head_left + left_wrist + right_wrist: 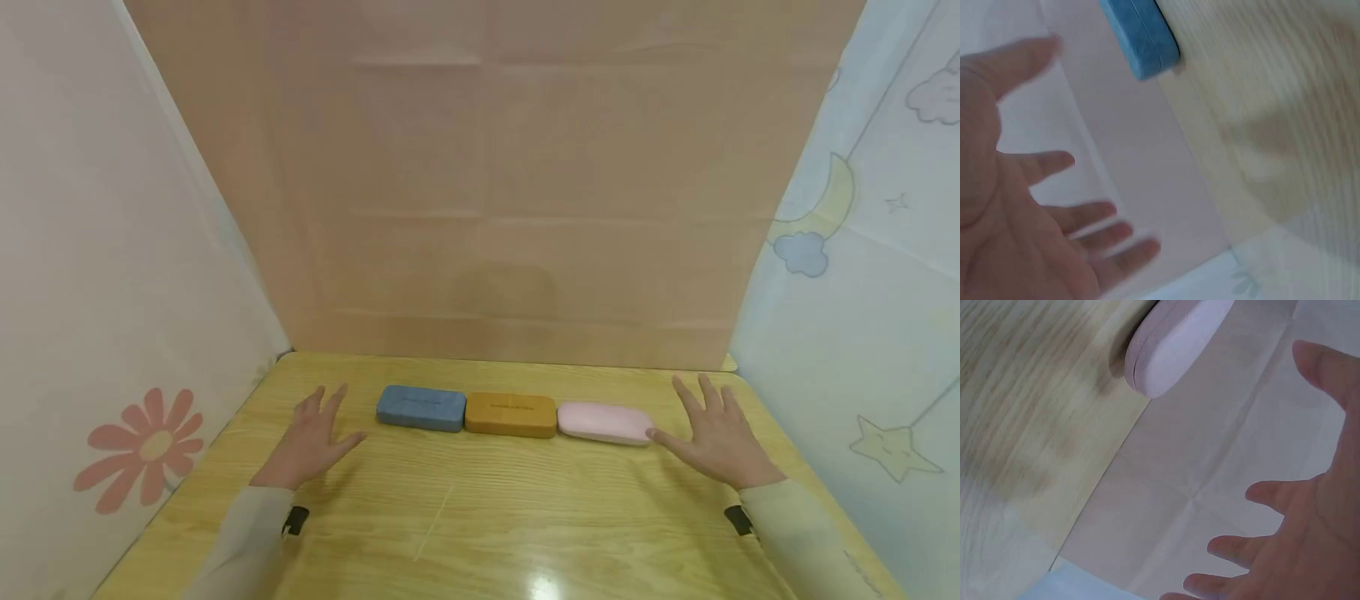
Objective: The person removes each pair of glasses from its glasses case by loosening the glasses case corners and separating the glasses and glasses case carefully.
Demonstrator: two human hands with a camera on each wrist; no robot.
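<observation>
Three glasses cases lie end to end in a row on the wooden table. The blue case is on the left, the mustard-yellow case in the middle, the pink case on the right. My left hand hovers left of the blue case, fingers spread and holding nothing. On the other side, my right hand is spread too, its thumb tip overlapping the pink case's right end in the head view. In the right wrist view that thumb shows apart from the pink case.
A brown creased sheet stands behind the table's far edge. Pale curtains flank both sides, the left one bearing a red flower, the right one a moon and a star. Dark bands sit at the wrists.
</observation>
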